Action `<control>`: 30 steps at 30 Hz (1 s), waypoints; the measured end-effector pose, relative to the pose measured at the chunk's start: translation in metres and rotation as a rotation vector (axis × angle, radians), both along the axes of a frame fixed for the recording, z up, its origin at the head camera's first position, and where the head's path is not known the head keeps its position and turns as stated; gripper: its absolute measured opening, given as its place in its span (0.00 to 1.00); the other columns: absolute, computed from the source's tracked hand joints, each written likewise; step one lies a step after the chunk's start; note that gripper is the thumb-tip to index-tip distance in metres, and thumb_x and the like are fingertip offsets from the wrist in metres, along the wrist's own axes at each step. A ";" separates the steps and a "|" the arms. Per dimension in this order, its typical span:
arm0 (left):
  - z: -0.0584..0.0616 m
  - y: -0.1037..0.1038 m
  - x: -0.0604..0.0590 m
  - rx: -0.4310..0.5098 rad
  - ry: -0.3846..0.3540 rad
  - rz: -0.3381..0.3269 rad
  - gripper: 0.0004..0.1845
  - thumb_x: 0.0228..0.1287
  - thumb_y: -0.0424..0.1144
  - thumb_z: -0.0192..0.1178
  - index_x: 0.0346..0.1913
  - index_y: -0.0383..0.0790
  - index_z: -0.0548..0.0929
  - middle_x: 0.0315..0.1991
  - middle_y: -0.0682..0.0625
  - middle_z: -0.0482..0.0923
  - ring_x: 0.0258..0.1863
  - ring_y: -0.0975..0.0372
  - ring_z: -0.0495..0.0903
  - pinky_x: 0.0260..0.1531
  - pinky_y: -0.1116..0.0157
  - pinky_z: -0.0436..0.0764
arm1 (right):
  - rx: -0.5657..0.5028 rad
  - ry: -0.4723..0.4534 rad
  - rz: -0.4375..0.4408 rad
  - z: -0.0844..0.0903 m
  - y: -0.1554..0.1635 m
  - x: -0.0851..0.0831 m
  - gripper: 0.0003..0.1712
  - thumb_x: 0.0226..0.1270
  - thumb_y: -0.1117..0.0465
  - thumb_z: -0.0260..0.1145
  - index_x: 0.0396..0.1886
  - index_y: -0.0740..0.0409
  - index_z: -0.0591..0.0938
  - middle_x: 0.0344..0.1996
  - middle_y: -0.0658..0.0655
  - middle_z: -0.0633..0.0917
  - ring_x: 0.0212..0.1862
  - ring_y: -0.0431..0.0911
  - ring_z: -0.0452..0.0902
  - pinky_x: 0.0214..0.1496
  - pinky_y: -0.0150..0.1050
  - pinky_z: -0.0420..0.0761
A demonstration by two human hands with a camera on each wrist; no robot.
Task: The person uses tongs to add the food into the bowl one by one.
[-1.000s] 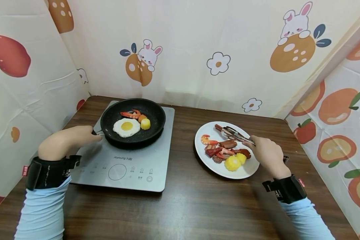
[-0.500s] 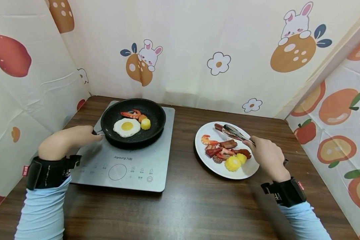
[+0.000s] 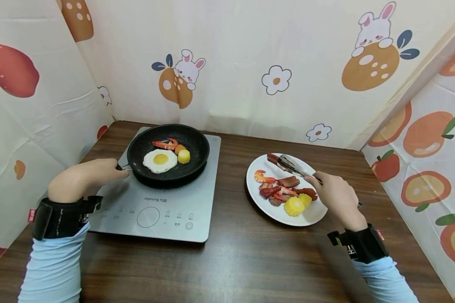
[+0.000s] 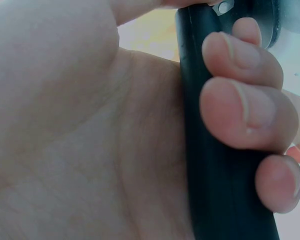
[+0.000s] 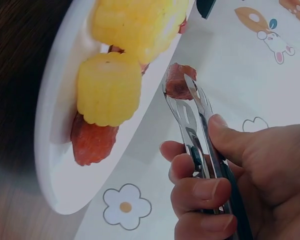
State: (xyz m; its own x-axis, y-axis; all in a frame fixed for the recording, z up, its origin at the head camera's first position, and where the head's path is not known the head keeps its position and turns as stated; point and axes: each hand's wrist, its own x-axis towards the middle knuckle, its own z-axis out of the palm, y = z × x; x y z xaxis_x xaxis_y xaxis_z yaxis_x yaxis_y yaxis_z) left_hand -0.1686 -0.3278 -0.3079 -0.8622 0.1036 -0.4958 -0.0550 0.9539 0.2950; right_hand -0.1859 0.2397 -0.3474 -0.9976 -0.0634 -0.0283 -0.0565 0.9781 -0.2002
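My left hand (image 3: 98, 173) grips the black handle (image 4: 225, 185) of a frying pan (image 3: 191, 136), its fingers curled round it in the left wrist view. In the pan lie a fried egg (image 3: 160, 160), a shrimp (image 3: 164, 145), a small orange piece (image 3: 180, 149) and a yellow chunk (image 3: 183, 156). My right hand (image 3: 335, 191) holds metal tongs (image 3: 293, 164) over a white plate (image 3: 261, 208). Between the tongs' tips is a reddish-brown piece of meat (image 5: 180, 81), held above the plate. Corn chunks (image 5: 110, 89), another shrimp (image 3: 264, 176) and several meat pieces (image 3: 288, 182) lie on the plate.
The pan stands on a silver induction cooker (image 3: 204, 202) at the left of the brown wooden table (image 3: 242, 265). Patterned cloth (image 3: 235, 54) hangs behind and along both sides. The plate sits right of the cooker, with bare tabletop between them.
The tongs have narrowed on the meat piece and carried it slightly up and left off the plate. My right hand shifted a little left. My left hand and the pan stay put.
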 end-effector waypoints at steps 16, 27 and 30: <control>0.000 0.001 0.002 0.009 0.006 0.005 0.38 0.74 0.48 0.46 0.65 0.09 0.60 0.63 0.15 0.65 0.60 0.28 0.70 0.59 0.35 0.75 | -0.006 0.095 0.083 0.020 -0.031 0.014 0.26 0.77 0.38 0.54 0.48 0.53 0.84 0.26 0.54 0.83 0.25 0.47 0.73 0.20 0.39 0.64; 0.000 0.000 -0.002 -0.005 0.018 -0.007 0.37 0.73 0.47 0.46 0.62 0.09 0.63 0.59 0.16 0.70 0.56 0.32 0.75 0.57 0.37 0.77 | 0.000 0.184 0.169 0.039 -0.075 0.013 0.21 0.76 0.38 0.57 0.38 0.49 0.82 0.20 0.51 0.78 0.22 0.47 0.72 0.18 0.39 0.63; 0.000 0.000 -0.002 0.012 0.006 0.002 0.37 0.73 0.47 0.46 0.63 0.09 0.62 0.60 0.16 0.68 0.57 0.33 0.74 0.58 0.36 0.76 | -0.003 0.182 0.178 0.044 -0.090 0.012 0.20 0.75 0.38 0.58 0.40 0.48 0.83 0.20 0.51 0.78 0.24 0.48 0.74 0.19 0.39 0.65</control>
State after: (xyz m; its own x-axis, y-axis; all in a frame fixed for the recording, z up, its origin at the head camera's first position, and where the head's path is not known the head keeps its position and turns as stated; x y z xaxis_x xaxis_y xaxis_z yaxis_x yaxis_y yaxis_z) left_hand -0.1703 -0.3280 -0.3074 -0.8654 0.1074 -0.4895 -0.0555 0.9502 0.3066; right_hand -0.1742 0.1502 -0.3038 -0.9593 -0.2382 0.1514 -0.2631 0.9489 -0.1743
